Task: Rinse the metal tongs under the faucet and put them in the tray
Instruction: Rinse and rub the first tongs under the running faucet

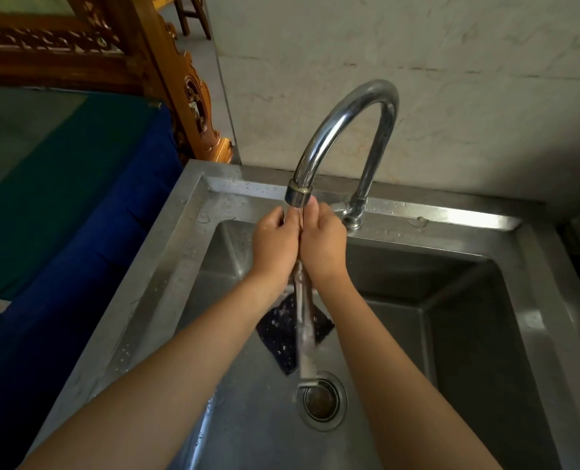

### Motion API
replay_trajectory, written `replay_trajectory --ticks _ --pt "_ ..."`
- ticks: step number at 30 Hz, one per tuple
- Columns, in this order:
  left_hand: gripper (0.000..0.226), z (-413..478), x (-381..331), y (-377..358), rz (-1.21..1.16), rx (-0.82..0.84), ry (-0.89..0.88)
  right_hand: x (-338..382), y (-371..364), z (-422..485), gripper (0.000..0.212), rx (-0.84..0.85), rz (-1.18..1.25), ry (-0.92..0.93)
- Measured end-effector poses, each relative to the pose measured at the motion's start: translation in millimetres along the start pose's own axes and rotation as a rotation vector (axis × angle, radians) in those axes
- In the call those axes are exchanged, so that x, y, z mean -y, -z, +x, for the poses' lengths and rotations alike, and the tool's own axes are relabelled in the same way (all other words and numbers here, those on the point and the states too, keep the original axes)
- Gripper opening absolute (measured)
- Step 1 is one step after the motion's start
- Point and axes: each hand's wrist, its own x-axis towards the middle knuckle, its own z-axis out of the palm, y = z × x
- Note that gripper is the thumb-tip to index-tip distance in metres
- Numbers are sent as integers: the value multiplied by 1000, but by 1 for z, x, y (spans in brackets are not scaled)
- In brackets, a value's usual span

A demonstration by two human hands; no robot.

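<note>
left hand (275, 240) gripping metal tongs (304, 329) | tongs upright under running faucet (346, 130), over sink (451, 215) | right hand (324, 244) clasps them too | rinse underway; tray out of view, placing remains

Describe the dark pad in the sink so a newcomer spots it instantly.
Start at the steel sink under the curved faucet. On the basin floor, just left of and behind the round drain, lies the pad, partly hidden by the tongs both hands hold. It is the only dark, flat, square-cornered thing there, speckled with droplets.
</note>
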Motion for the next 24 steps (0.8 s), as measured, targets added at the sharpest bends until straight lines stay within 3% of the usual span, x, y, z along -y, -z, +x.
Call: replay_trajectory --ticks 2,5,10,14,19,24 --pt "29 10 -4 2 -72 22 67 -3 -2 -6 34 25 -28 -10" --pt "40 17 -5 4 -144 4 104 -8 -5 -18 34 65 -86 -3" --pt "38 -13 14 -3 -78 89 28 -1 6 6 42 29 -59 -50" --pt "42 -11 15 1 -132 14 10 1 -2 3 39 88 -97 -53" --pt "53 5 4 10 -143 26 19 -1 -9 -26 41 20 -143 -9" --pt "37 -12 10 2 -60 51 7 6 -3 1 32 5 -55 -67"
